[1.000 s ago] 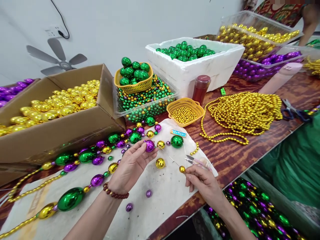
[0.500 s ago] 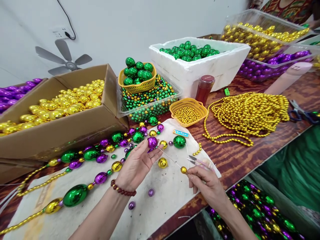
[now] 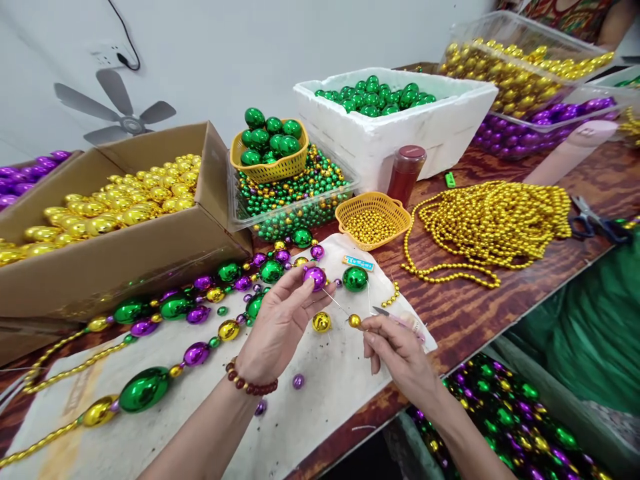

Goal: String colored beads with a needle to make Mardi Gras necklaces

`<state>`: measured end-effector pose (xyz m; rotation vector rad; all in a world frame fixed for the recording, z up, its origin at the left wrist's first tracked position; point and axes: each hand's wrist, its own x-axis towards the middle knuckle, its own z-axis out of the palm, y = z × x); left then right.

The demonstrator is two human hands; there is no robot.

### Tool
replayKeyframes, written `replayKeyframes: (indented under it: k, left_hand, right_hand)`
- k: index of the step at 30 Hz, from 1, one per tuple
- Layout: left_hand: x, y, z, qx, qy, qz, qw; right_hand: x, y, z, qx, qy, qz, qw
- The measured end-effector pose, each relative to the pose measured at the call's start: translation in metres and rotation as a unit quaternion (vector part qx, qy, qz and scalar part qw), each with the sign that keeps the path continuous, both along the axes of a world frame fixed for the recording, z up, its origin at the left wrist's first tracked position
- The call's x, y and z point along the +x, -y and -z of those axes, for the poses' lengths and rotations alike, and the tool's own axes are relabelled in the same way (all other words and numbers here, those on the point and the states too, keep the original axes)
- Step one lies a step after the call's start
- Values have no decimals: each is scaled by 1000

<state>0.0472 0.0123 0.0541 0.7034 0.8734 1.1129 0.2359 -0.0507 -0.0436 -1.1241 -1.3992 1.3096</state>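
My left hand (image 3: pixel 283 317), with a beaded bracelet at the wrist, pinches a large purple bead (image 3: pixel 315 278) between thumb and fingers. My right hand (image 3: pixel 397 350) holds a small gold bead (image 3: pixel 355 321) at its fingertips. A thin line runs between the two beads. Beneath my hands lie a loose gold bead (image 3: pixel 321 322), a small purple bead (image 3: pixel 298 381) and a white cloth (image 3: pixel 200 427). A large green bead (image 3: pixel 355 279) sits just beyond them. Strands of green, gold and purple beads, one with a big green bead (image 3: pixel 145 389), stretch to the left.
A cardboard box (image 3: pixel 125 247) of gold beads stands at left. Behind are a clear tub (image 3: pixel 295 213), a yellow basket (image 3: pixel 373 221) and a white foam box (image 3: pixel 395 143). Gold bead strands (image 3: pixel 490 223) and scissors (image 3: pixel 593 220) lie right. A person sits at the back right.
The small gold bead in my right hand and the purple bead in my left are closer together. My left thumb has moved onto the purple bead. The view has shifted slightly.
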Motion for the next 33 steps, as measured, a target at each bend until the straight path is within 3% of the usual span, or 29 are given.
replayKeyframes:
  k: [7,15,22,28,33]
  left_hand:
    - [1,3,-3,-14,14,10,1000]
    - [-3,5,-3,10,-9,-12,1000]
    - [6,15,9,-2,-36,47,998]
    - [6,15,11,-8,-25,47,999]
    - [8,17,13,1,-42,57,998]
  right_hand:
    - [0,4,8,-32,-34,3,999]
    - [-5,1,5,-26,-46,22,998]
    - [-18,-1,5,-28,-74,32,996]
    - [-13,-2,1,-29,-77,-10,997]
    - [-12,-7,0,-47,-91,51,993]
